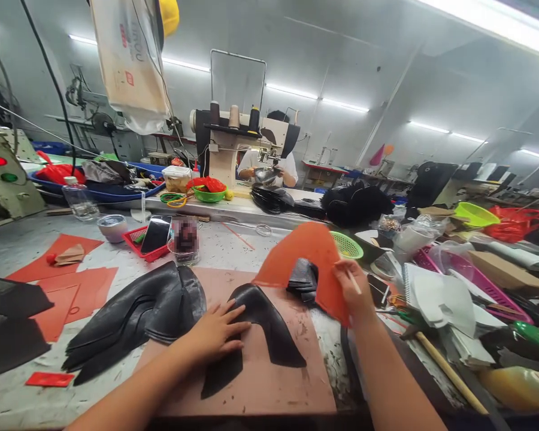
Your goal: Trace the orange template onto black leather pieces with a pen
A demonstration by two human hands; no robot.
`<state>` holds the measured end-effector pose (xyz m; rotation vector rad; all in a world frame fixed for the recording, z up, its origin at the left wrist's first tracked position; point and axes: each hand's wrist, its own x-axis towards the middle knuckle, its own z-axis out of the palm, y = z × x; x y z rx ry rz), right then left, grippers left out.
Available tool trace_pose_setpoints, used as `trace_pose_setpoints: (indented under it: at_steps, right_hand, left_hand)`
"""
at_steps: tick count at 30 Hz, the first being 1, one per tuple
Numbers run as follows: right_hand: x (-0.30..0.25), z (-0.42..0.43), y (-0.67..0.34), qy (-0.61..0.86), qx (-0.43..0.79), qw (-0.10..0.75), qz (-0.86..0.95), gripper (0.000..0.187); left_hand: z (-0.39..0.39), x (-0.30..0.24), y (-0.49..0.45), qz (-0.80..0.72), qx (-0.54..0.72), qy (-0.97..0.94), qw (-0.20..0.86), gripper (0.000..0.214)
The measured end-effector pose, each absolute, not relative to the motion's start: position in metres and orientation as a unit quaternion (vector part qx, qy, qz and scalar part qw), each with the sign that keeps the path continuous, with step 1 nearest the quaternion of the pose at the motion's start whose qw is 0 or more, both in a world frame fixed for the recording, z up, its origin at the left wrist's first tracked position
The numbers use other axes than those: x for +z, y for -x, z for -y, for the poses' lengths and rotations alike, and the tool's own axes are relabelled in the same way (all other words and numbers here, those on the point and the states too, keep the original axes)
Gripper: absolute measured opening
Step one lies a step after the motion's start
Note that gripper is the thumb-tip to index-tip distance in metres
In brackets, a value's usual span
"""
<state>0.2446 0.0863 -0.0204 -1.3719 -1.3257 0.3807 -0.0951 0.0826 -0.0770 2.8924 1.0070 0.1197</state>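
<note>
A black arch-shaped leather piece (pixel 278 335) lies flat on the pinkish-brown board (pixel 291 389). My left hand (pixel 222 329) rests on its left side with the fingers spread. In my right hand (pixel 353 287) is an orange arch-shaped template (pixel 296 245), raised and tilted above the board. A thin pale stick (pixel 354 281) also sits between the right fingers; its kind is unclear. Left of the board's middle is a fanned stack of black leather pieces (pixel 130 317). Behind the template, a small dark stack (pixel 302 278) shows only in part.
A red basket with a phone (pixel 157 233) and a white cup (pixel 112 227) stand at the back left. Orange sheets (pixel 85 287) lie on the left. On the right are a hammer handle (pixel 451 371) and a magenta tray (pixel 498 287). A co-worker sits behind the sewing machine (pixel 233 140).
</note>
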Motion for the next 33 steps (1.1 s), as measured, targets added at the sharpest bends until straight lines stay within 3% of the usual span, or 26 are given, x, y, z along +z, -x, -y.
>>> trace_pose_setpoints:
  at_steps: [3, 6, 9, 12, 15, 21, 27, 33]
  right_hand:
    - [-0.045, -0.079, -0.199, 0.554, 0.229, 0.506, 0.620, 0.019]
    - [-0.075, -0.069, -0.158, 0.560, 0.204, 0.398, 0.698, 0.005]
    - [-0.089, -0.061, -0.139, 0.585, 0.106, 0.252, 0.763, 0.007]
    - [-0.089, -0.054, -0.140, 0.587, 0.038, 0.203, 0.783, 0.009]
    - [-0.088, -0.040, -0.152, 0.581, 0.037, 0.214, 0.784, 0.010]
    - [-0.097, 0.009, -0.175, 0.567, 0.147, 0.244, 0.773, 0.019]
    - [-0.107, 0.031, -0.177, 0.596, 0.134, 0.303, 0.731, 0.002]
    - [-0.100, 0.030, -0.175, 0.583, 0.110, 0.369, 0.716, 0.017]
  left_hand:
    - [-0.095, -0.073, 0.107, -0.385, 0.126, -0.914, 0.013, 0.035]
    - [-0.096, -0.068, 0.124, -0.477, 0.204, -0.855, -0.009, 0.037]
    - [-0.081, -0.070, 0.129, -0.452, 0.179, -0.874, 0.015, 0.034]
    - [-0.060, -0.079, 0.123, -0.373, 0.096, -0.922, 0.042, 0.040]
    - [-0.049, -0.089, 0.117, -0.364, 0.065, -0.928, 0.042, 0.046]
    - [-0.054, -0.095, 0.116, -0.367, 0.073, -0.925, 0.063, 0.040]
    - [-0.052, -0.095, 0.113, -0.376, 0.078, -0.921, 0.070, 0.039]
    - [-0.051, -0.098, 0.113, -0.385, 0.083, -0.916, 0.079, 0.039]
